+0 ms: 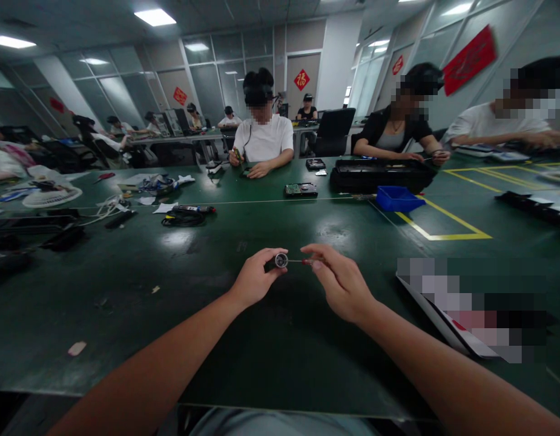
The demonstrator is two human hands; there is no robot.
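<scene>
Two hands, left hand point(255, 280) pinching a small round part point(281, 260), right hand point(338, 281) a screwdriver point(307, 261).

On the table point(270, 345), the left hand point(255, 280) and right hand point(341, 284) are meeting at the centre, pinching a small round part point(281, 260) between them. A bin point(399, 198) is sitting at 1 o'clock, a coiled cable point(184, 217) at 11 o'clock, and a circuit board point(301, 189) is lying at 12 o'clock, farther back.
</scene>
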